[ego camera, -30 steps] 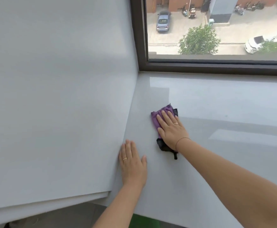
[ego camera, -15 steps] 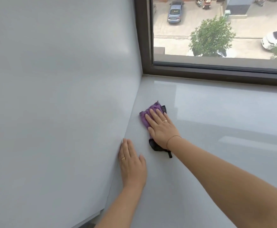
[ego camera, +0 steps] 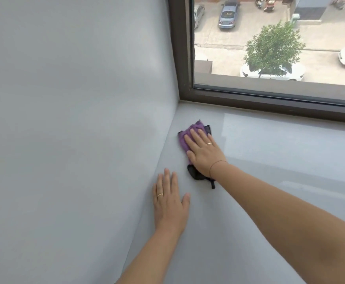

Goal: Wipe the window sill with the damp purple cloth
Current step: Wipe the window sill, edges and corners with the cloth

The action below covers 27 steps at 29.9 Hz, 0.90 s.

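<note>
Wall (ego camera: pixel 69 119) fills the left half of the frame, meeting the pale window sill (ego camera: pixel 270 160) that spreads across the lower right. Dark window frame (ego camera: pixel 183 48) runs along the upper right. Near the centre, the right hand (ego camera: pixel 203 153) lies flat with fingers spread, pressing the purple cloth (ego camera: pixel 185 137) onto the sill close to the corner. Below it, the left hand (ego camera: pixel 169 203) rests open, palm down, beside the wall.

grey wall (ego camera: pixel 75 119), dark window frame (ego camera: pixel 183 48), cars and tree (ego camera: pixel 274 48) outside.
</note>
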Motion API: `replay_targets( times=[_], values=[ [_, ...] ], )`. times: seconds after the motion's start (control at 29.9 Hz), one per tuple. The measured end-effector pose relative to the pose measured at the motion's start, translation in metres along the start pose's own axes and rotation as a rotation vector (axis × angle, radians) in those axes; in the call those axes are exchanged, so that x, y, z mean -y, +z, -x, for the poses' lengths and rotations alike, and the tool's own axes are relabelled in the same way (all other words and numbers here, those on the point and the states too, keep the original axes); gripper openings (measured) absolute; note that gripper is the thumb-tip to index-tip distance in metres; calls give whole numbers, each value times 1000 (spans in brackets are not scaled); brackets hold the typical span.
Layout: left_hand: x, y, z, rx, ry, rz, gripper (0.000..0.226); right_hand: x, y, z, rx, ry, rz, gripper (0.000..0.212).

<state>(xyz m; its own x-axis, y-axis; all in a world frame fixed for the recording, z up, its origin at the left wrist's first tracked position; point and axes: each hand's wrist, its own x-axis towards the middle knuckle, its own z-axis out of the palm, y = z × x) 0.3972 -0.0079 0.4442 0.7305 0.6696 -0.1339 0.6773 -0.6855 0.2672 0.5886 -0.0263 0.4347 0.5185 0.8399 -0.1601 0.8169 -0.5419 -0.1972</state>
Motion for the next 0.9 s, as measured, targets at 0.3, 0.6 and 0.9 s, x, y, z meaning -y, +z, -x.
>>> replay_targets(
  times=[0.3,0.6,0.9],
  values=[
    [-25,9,-25,74,66,-132,79,28,4,-31,14,65,-53,57],
    [-27,7,-27,182,21,-156,87,-16,-12,-85,1,34,-44,57],
    [-36,8,-26,180,-21,-165,87,-2,-15,-82,31,-5,-48,57]
  ],
)
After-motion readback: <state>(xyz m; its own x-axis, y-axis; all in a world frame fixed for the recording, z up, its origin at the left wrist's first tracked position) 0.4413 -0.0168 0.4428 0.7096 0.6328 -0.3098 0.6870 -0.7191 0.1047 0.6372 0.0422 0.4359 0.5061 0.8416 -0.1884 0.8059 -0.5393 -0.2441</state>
